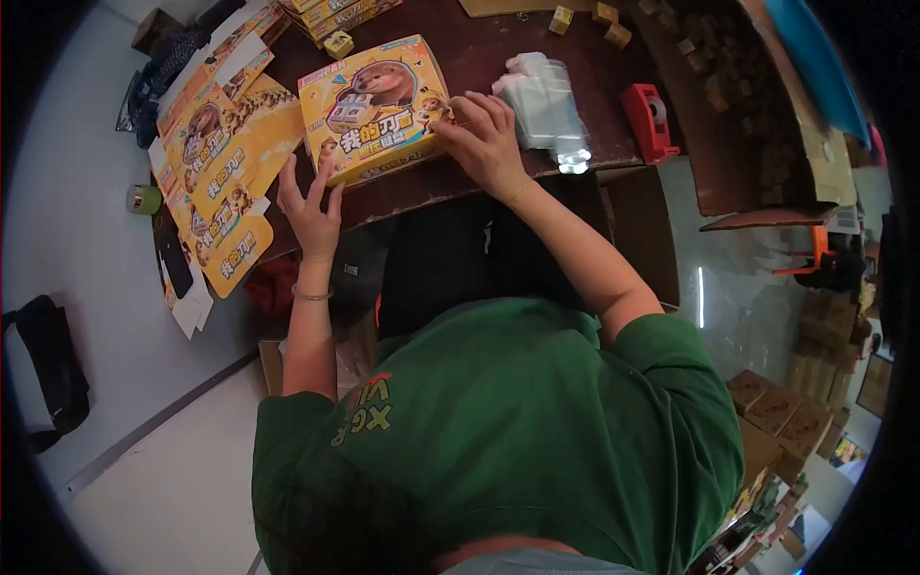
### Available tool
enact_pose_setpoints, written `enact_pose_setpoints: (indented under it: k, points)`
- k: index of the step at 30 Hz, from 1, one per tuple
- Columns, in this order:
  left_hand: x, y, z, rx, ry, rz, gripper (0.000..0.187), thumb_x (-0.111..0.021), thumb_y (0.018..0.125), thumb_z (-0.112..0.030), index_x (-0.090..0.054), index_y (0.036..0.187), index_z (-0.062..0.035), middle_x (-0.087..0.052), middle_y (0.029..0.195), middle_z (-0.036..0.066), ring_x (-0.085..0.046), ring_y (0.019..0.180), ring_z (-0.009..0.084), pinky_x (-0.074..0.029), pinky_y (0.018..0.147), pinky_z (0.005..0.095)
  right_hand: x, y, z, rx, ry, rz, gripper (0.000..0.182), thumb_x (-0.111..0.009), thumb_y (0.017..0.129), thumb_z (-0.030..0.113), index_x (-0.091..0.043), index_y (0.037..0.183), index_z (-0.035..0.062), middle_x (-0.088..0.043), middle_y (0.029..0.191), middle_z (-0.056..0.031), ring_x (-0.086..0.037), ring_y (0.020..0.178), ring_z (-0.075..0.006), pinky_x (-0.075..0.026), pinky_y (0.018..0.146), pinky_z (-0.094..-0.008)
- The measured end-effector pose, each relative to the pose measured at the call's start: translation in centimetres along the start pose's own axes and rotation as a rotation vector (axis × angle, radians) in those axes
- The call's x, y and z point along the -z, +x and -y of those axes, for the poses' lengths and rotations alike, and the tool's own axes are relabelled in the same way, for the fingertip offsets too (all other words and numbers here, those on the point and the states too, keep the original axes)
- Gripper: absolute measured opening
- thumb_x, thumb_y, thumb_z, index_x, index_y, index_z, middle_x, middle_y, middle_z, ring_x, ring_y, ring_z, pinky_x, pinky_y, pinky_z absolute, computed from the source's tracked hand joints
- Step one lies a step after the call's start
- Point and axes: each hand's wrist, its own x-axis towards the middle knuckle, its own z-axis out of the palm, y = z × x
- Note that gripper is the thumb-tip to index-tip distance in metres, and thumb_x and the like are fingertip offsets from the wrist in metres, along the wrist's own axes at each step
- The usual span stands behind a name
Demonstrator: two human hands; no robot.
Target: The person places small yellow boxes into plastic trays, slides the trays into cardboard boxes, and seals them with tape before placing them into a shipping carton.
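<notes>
A closed yellow printed cardboard box (369, 110) with an animal picture on its lid lies at the table's front edge. My right hand (489, 144) is at its right side, with bent fingers and thumb gripping the lid's edge. At the box's near left corner is my left hand (309, 206), fingers spread, the fingertips at or very near the side. The underside of the box is hidden. Flat, unfolded yellow cartons (216, 168) lie just left of my left hand. Clear plastic sleeves (546, 101) are stacked to the right of my right hand.
A red tape dispenser (652, 125) stands on the dark table (479, 38) at the right. Small yellow blocks (561, 19) lie at the back, near stacked yellow boxes (335, 14). A large carton (805, 144) holds many small brown pieces. A green-lidded container (144, 199) is at far left.
</notes>
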Motion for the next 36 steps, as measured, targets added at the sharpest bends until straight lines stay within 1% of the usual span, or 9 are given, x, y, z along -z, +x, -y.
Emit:
enact_pose_setpoints:
  k: [3, 6, 8, 10, 14, 15, 21, 33, 36]
  points:
    - [1.0, 1.9, -0.4, -0.006, -0.096, 0.081, 0.057, -0.075, 0.080, -0.013, -0.058, 0.134, -0.0182, -0.040, 0.150, 0.011, -0.037, 0.138, 0.0324, -0.029, 0.112, 0.0455, -0.3, 0.7, -0.9, 0.044, 0.069, 0.113, 0.037, -0.077, 0.076, 0.017, -0.066, 0.111, 0.0191, -0.062, 0.116, 0.0014, -0.055, 0.114, -0.0205, -0.035, 0.103, -0.0440]
    - [0.4, 1.5, 0.4, -0.045, -0.143, 0.109, 0.058, -0.075, 0.080, -0.009, -0.057, 0.135, -0.0160, -0.047, 0.146, 0.009, -0.043, 0.135, 0.0307, -0.034, 0.110, 0.0436, -0.7, 0.3, -0.4, 0.004, 0.082, 0.078, 0.033, -0.077, 0.077, 0.018, -0.067, 0.109, 0.0178, -0.065, 0.110, 0.0027, -0.059, 0.109, -0.0178, -0.035, 0.103, -0.0443]
    - [0.4, 1.5, 0.6, -0.039, -0.147, 0.115, 0.057, -0.073, 0.081, -0.007, -0.057, 0.136, -0.0145, -0.048, 0.145, 0.010, -0.046, 0.133, 0.0322, -0.038, 0.108, 0.0434, 0.0, 1.0, -0.6, -0.048, 0.149, 0.108, 0.035, -0.077, 0.077, 0.014, -0.066, 0.111, 0.0150, -0.066, 0.108, -0.0012, -0.061, 0.104, -0.0199, -0.043, 0.096, -0.0393]
    - [0.5, 1.3, 0.6, 0.064, -0.296, 0.113, 0.057, -0.071, 0.083, -0.004, -0.054, 0.137, -0.0115, -0.045, 0.147, 0.012, -0.046, 0.133, 0.0324, -0.039, 0.108, 0.0430, 0.8, 1.7, -0.4, -0.150, 0.312, 0.127, 0.035, -0.076, 0.078, 0.010, -0.066, 0.112, 0.0115, -0.066, 0.106, -0.0051, -0.063, 0.099, -0.0218, -0.049, 0.089, -0.0360]
    - [0.1, 0.9, 0.4, 0.339, -0.682, 0.009, 0.056, -0.065, 0.088, 0.000, -0.048, 0.141, -0.0057, -0.037, 0.152, 0.015, -0.045, 0.134, 0.0306, -0.041, 0.109, 0.0407, -0.1, -0.5, 0.3, -0.659, 0.687, 0.069, 0.032, -0.071, 0.084, 0.000, -0.062, 0.114, 0.0021, -0.064, 0.100, -0.0121, -0.066, 0.086, -0.0208, -0.055, 0.076, -0.0317]
    - [0.1, 1.1, 0.1, 0.444, -0.851, 0.050, 0.055, -0.062, 0.090, 0.001, -0.045, 0.142, -0.0021, -0.031, 0.155, 0.015, -0.044, 0.135, 0.0277, -0.041, 0.109, 0.0395, -0.1, -0.6, 0.6, -0.671, 0.684, 0.078, 0.031, -0.071, 0.084, 0.000, -0.062, 0.114, 0.0018, -0.065, 0.100, -0.0117, -0.066, 0.086, -0.0204, -0.055, 0.076, -0.0316]
    - [-0.1, 1.3, -0.8, 0.391, -0.715, 0.064, 0.052, -0.062, 0.091, 0.000, -0.047, 0.141, -0.0031, -0.031, 0.154, 0.014, -0.044, 0.135, 0.0270, -0.047, 0.103, 0.0380, -0.7, -2.5, 1.5, -0.644, 0.559, 0.196, 0.020, -0.071, 0.084, 0.000, -0.062, 0.102, 0.0014, -0.066, 0.092, -0.0142, -0.068, 0.084, -0.0247, -0.054, 0.070, -0.0333]
    - [-1.1, 0.9, -1.9, 0.498, -0.816, -0.027, 0.059, -0.068, 0.088, 0.001, -0.045, 0.141, -0.0041, -0.030, 0.153, 0.016, -0.044, 0.134, 0.0268, -0.047, 0.105, 0.0407, -0.4, -2.1, 2.5, -0.663, 0.510, 0.054, 0.014, -0.075, 0.081, 0.004, -0.063, 0.089, 0.0029, -0.067, 0.083, -0.0129, -0.067, 0.073, -0.0246, -0.052, 0.063, -0.0328]
    - [-1.0, 1.0, -1.7, 0.507, -0.836, -0.035, 0.053, -0.067, 0.088, 0.003, -0.048, 0.137, -0.0032, -0.033, 0.152, 0.016, -0.045, 0.132, 0.0253, -0.048, 0.105, 0.0408, -1.3, -3.2, 1.9, -0.713, 0.428, 0.183, 0.015, -0.075, 0.080, 0.003, -0.062, 0.088, 0.0028, -0.065, 0.081, -0.0127, -0.066, 0.071, -0.0254, -0.051, 0.061, -0.0334]
